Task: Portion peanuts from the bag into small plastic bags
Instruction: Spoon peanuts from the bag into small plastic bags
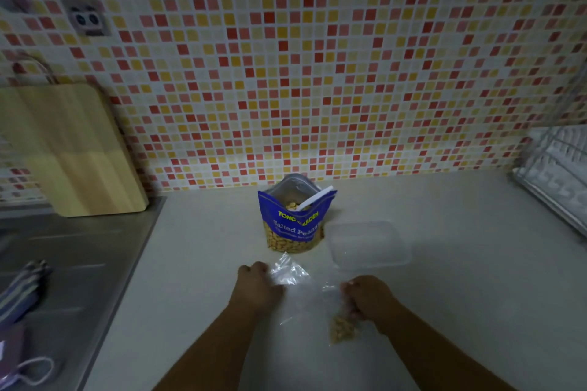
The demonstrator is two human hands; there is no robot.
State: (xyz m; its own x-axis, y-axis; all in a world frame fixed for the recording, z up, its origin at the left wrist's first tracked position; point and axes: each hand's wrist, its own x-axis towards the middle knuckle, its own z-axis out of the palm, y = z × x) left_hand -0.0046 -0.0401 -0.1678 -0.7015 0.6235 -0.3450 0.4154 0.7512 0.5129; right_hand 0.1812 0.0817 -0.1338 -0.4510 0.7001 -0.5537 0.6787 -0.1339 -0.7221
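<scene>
A blue bag of salted peanuts (295,225) stands open near the tiled wall, with a white scoop handle (317,198) sticking out of its mouth. In front of it my left hand (259,284) grips the edge of an empty clear plastic bag (290,276) lying on the counter. My right hand (370,297) is closed on the neck of a small plastic bag (341,327) that holds a portion of peanuts at its bottom. Both hands are blurred.
A clear plastic container (368,244) sits right of the peanut bag. A wooden cutting board (76,149) leans on the wall at left, above a steel sink (63,263) with a striped cloth (22,292). A dish rack (559,174) stands at far right.
</scene>
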